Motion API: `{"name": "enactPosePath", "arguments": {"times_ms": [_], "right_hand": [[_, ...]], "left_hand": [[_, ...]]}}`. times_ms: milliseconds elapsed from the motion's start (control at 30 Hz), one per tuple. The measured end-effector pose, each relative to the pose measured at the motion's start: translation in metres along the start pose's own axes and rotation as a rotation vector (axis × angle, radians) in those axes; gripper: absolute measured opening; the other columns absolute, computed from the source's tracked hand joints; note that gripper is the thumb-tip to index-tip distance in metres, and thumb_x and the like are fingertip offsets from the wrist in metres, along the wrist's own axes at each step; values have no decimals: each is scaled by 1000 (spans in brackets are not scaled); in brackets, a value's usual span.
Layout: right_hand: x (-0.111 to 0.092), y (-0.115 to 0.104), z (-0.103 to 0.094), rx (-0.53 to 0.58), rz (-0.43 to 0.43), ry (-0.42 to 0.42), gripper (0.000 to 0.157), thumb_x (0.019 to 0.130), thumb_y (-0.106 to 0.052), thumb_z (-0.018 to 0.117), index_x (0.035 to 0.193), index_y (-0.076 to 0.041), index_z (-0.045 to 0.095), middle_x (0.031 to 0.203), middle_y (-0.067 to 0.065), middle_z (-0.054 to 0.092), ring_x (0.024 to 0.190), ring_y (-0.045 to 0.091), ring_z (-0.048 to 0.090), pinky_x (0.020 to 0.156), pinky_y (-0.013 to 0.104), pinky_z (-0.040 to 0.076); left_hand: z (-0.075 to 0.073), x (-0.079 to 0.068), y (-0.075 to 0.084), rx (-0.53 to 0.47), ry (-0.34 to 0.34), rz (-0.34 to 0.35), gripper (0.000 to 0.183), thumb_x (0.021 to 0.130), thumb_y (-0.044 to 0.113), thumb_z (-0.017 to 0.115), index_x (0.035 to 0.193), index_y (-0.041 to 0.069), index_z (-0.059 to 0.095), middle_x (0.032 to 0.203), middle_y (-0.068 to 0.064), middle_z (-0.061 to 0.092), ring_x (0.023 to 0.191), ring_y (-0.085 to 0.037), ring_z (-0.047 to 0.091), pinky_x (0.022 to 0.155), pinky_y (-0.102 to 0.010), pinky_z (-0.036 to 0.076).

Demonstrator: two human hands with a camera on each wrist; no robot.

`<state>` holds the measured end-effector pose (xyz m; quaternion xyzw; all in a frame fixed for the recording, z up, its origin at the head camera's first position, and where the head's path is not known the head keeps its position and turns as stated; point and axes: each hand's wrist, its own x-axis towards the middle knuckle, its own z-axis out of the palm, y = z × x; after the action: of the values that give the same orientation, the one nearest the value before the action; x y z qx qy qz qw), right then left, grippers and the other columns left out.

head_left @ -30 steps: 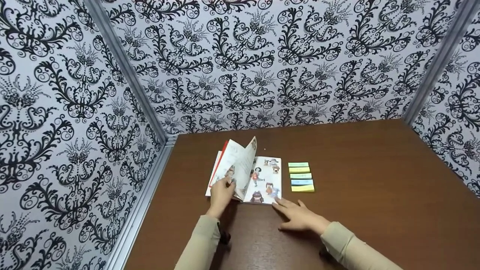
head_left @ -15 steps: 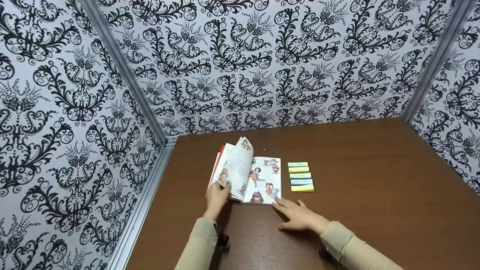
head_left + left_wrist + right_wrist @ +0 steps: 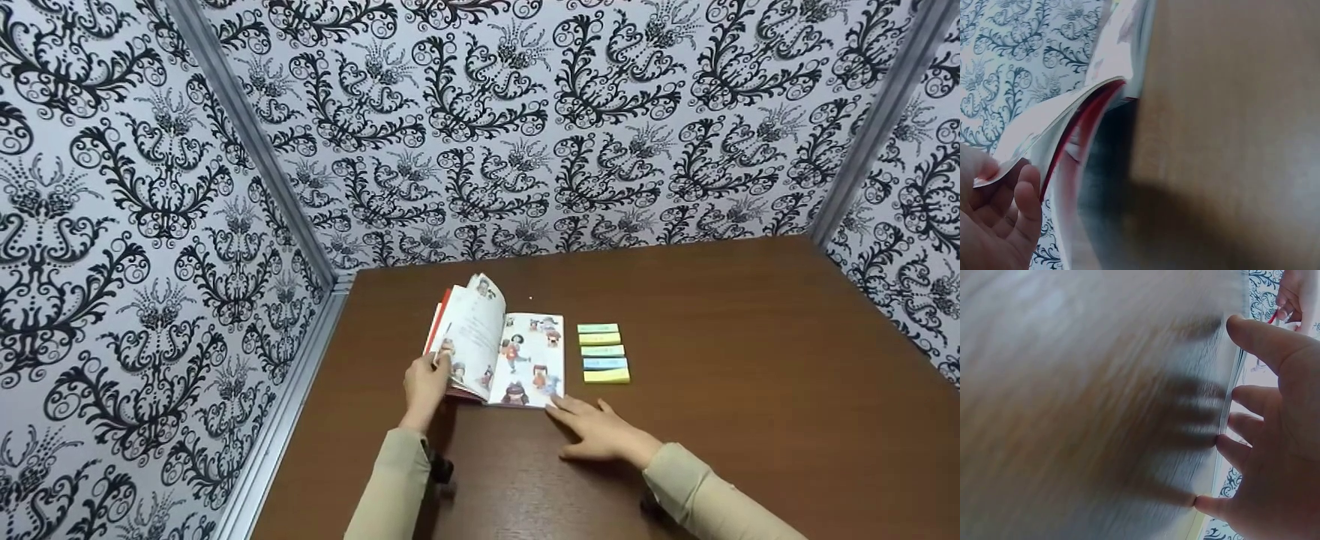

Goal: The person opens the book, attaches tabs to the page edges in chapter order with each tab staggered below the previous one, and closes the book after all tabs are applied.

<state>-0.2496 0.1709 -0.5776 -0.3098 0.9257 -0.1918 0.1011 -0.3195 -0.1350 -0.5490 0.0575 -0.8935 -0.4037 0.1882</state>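
Note:
An illustrated book [image 3: 529,352] lies open on the brown table, its right page flat and its left pages lifted in a curve. My left hand [image 3: 426,381] pinches the outer edge of those lifted pages between thumb and fingers. In the left wrist view, the left hand [image 3: 1002,211] holds a page [image 3: 1044,118], and a red layer shows beneath it. My right hand [image 3: 598,431] rests with spread fingers at the lower right corner of the book. The right wrist view shows the fingertips of the right hand [image 3: 1275,433] along the book's edge and the table.
Right of the book, several sticky-note strips [image 3: 602,352] in green, yellow and blue lie in a column on the table [image 3: 750,360]. Patterned walls [image 3: 487,135] with grey metal posts [image 3: 251,142] enclose the table at the back and sides.
My left hand has moved left and slightly up, drawing the lifted pages over to the left so they spread wider. The right hand has stayed at the book's corner.

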Motion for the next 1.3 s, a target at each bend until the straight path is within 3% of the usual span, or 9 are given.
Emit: {"name": "enactPosePath", "arguments": {"times_ms": [100, 300, 400, 567, 700, 867, 1033, 1133, 1300], "right_hand": [[-2, 2, -2, 4, -1, 1, 74, 87, -39, 67, 149, -9, 39, 155, 14, 31, 141, 36, 28, 104, 72, 15], [-10, 4, -8, 16, -4, -7, 71, 88, -39, 66, 148, -9, 41, 154, 14, 33, 140, 40, 27, 102, 73, 16], [-12, 5, -11, 29, -7, -19, 70, 89, -39, 65, 147, -9, 41, 153, 15, 34, 140, 41, 27, 102, 74, 16], [-13, 7, -12, 31, -12, -25, 69, 88, -40, 66, 146, -9, 43, 153, 14, 35, 139, 41, 28, 102, 73, 17], [-14, 9, -11, 64, -16, -7, 68, 89, -38, 65, 145, -7, 45, 152, 17, 35, 138, 43, 29, 102, 73, 17], [-12, 13, -11, 196, 0, 152, 58, 91, -27, 66, 134, 8, 49, 137, 28, 47, 128, 45, 42, 102, 64, 30], [-6, 12, -13, 282, 96, 363, 44, 87, -13, 68, 123, 9, 54, 118, 22, 58, 111, 37, 55, 94, 53, 44], [-2, 8, -14, 254, 95, 356, 45, 88, -14, 68, 124, 8, 54, 125, 26, 54, 118, 40, 52, 98, 54, 41], [6, -3, -9, 115, 3, 230, 52, 90, -23, 67, 132, 3, 54, 145, 29, 38, 131, 45, 38, 104, 59, 33]], "left_hand": [[-1, 0, 8, -24, -43, 35, 37, 83, 19, 64, 55, 15, 40, 56, 0, 42, 57, -20, 39, 51, -34, 33], [6, -1, 22, -94, -118, 113, 29, 79, 26, 77, 76, 0, 66, 71, -11, 63, 67, -25, 56, 61, -40, 48], [10, -3, 28, -169, -176, 93, 40, 83, 35, 75, 64, 4, 60, 60, -7, 60, 57, -21, 56, 52, -33, 46], [15, -7, 32, -260, -278, -2, 60, 97, 49, 51, 47, 19, 38, 42, 7, 44, 40, -9, 44, 42, -23, 32], [16, -8, 30, -261, -299, 36, 59, 98, 46, 50, 47, 19, 38, 43, 9, 43, 41, -8, 41, 43, -22, 29], [12, -7, 22, -176, -236, 172, 52, 91, 29, 66, 53, 16, 34, 49, 11, 31, 47, -6, 28, 46, -23, 24], [4, -5, 13, -23, -148, 167, 49, 86, 27, 71, 59, 16, 32, 57, 7, 26, 53, -11, 26, 50, -27, 23], [-2, -3, 8, 69, -143, 122, 46, 85, 31, 71, 60, 17, 35, 58, 4, 31, 55, -15, 32, 49, -30, 25], [-9, -1, 3, 191, -162, 69, 42, 85, 33, 69, 61, 17, 38, 60, 1, 36, 55, -18, 34, 46, -33, 26]]}}
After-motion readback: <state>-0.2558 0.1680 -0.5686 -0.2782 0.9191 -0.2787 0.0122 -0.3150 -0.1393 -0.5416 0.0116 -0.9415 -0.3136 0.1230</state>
